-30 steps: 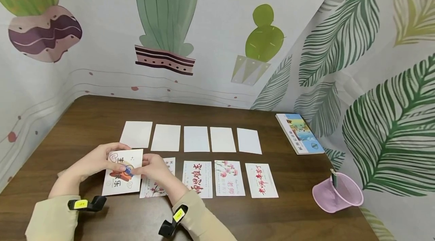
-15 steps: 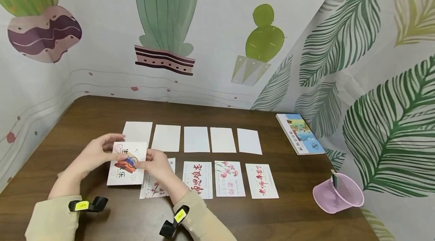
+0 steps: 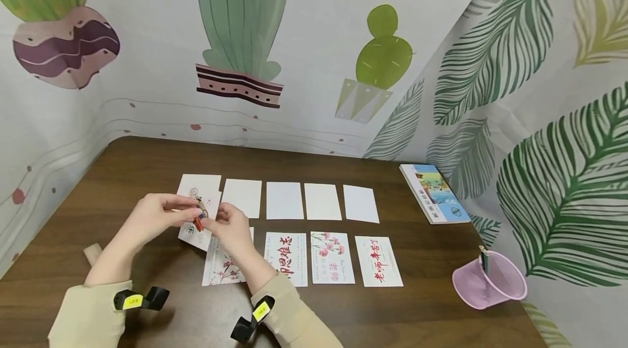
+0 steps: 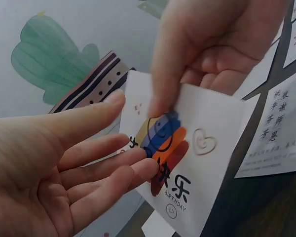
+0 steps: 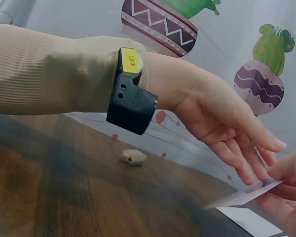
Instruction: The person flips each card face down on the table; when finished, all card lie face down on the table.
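Note:
My right hand (image 3: 233, 231) pinches the right edge of a birthday card (image 4: 207, 163), thumb on its front. The white card carries black lettering, brush-like bands of blue, orange and red, and small hearts. It is raised and tilted over the left end of the table. My left hand (image 4: 89, 163) is at the card's front with fingers extended and thumb apart, its fingertips overlapping the coloured bands in the left wrist view. Behind the birthday card, a blank white card (image 3: 201, 180) lies partly covered. A card with pink blossoms (image 3: 227, 263) lies beneath my right hand.
Several blank cards (image 3: 284, 201) form a back row on the brown table (image 3: 402, 315); printed cards (image 3: 332, 258) form a front row. At right are a booklet (image 3: 434, 193) and a pink mesh pen holder (image 3: 488, 280). A small wooden piece (image 5: 133, 157) lies by the left forearm.
The birthday card has moved up and right, over the blank card at the left end. My left hand has let go of the card's left side, its fingers now in front of it.

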